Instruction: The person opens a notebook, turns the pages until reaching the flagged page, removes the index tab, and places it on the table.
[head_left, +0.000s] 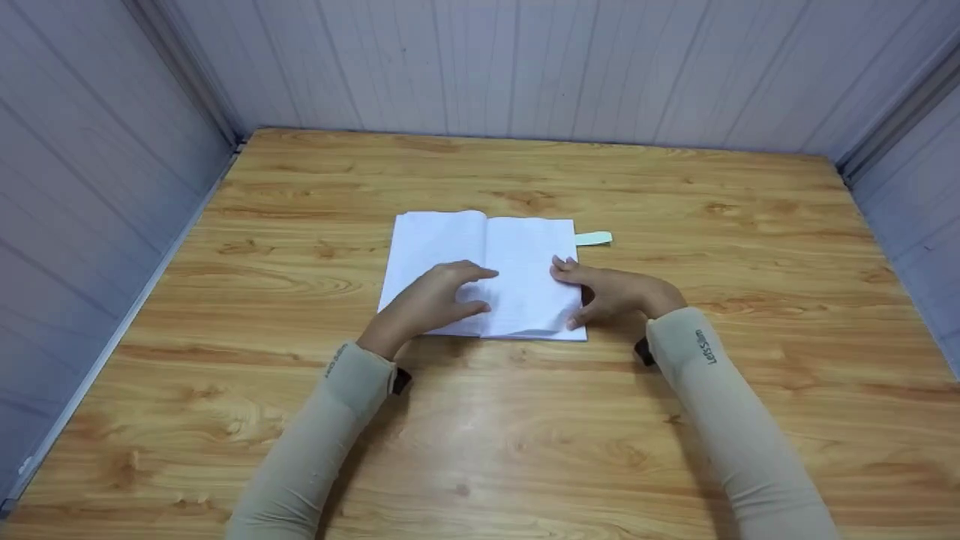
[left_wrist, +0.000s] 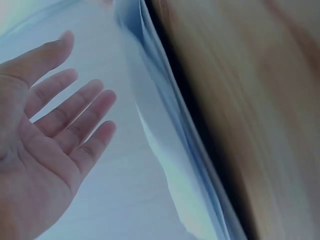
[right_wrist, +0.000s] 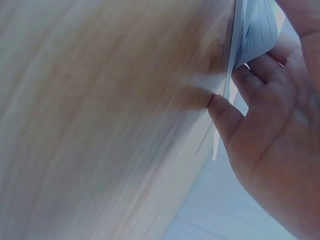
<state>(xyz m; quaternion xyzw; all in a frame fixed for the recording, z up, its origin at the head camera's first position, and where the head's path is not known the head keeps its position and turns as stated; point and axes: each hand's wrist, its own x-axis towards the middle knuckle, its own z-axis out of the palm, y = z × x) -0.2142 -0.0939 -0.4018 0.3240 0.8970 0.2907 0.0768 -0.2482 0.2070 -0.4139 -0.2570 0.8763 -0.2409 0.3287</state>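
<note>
An open notebook [head_left: 525,247] with white pages lies on the wooden table. Over its left page and centre fold is my left hand [head_left: 442,296], palm turned inward, thumb and fingers apart with nothing between them. My right hand [head_left: 611,292] is at the notebook's right edge. Its fingertips touch the right page, while the thumb is near the lower right corner, a wide gap between them. In the right wrist view, a lined page [right_wrist: 260,35] bends up from the stack close to the fingers. A pale green strip [head_left: 594,238] sticks out from the notebook's right side.
The wood-grain table [head_left: 480,435] extends around the notebook. Pale panelled walls [head_left: 480,67] close off its back and both sides. Both forearms, in beige sleeves [head_left: 712,390], reach in from the near edge.
</note>
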